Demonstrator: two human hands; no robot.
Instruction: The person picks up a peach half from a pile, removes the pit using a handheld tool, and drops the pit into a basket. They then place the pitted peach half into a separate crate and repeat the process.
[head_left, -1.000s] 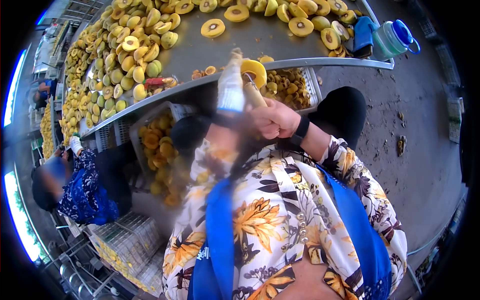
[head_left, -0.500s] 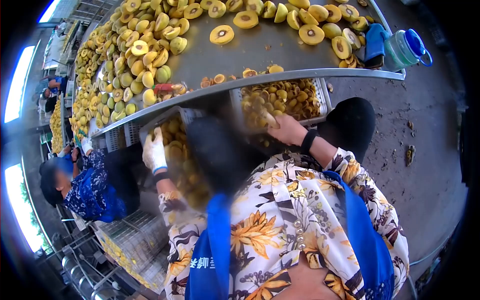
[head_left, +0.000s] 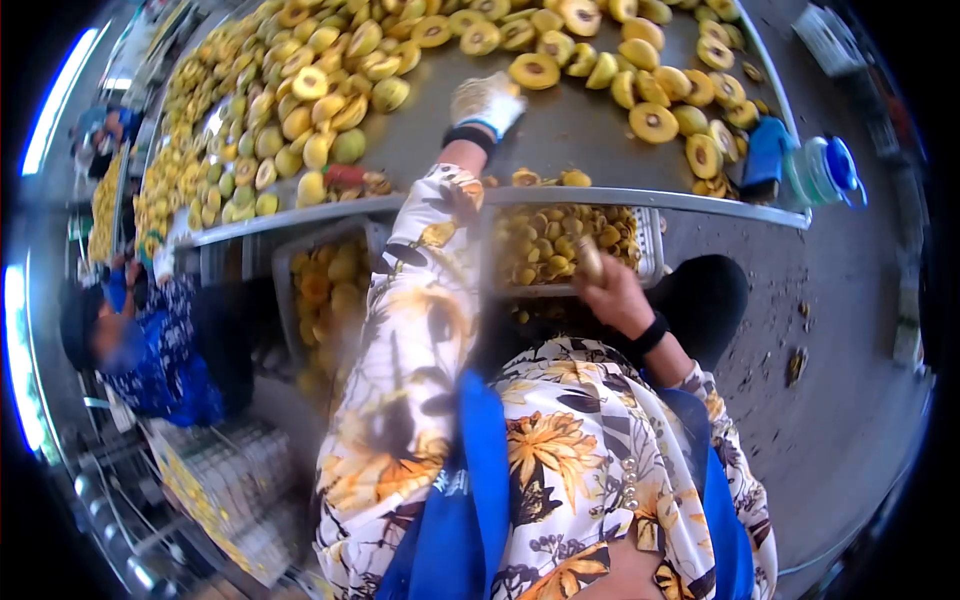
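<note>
My left hand [head_left: 487, 103], in a white glove, reaches over the metal table [head_left: 420, 150]. It is just short of a halved yellow fruit [head_left: 533, 70], which looks like a peach with a brown centre. The gloved fingers look slightly apart, partly blurred, with no fruit visible in them. Below the table edge, my bare right hand [head_left: 615, 298] is closed round the pale handle [head_left: 590, 262] of a small tool. The tool's far end is blurred. Near that hand, a white crate [head_left: 652, 250] holds fruit pieces and brown scraps.
Heaped yellow fruit [head_left: 290, 90] covers the table's left. A red-handled object [head_left: 345, 174] lies by the metal rim. At the right corner are a blue cloth-like item [head_left: 765, 155] and a bottle [head_left: 822, 172]. Another crate [head_left: 375, 240] holds fruit. A co-worker [head_left: 165, 350] sits at left.
My left hand has gone from above the left crate up and over the table to the fruit halves. My right hand, with the tool, has shifted slightly right and down. The view has shifted.
</note>
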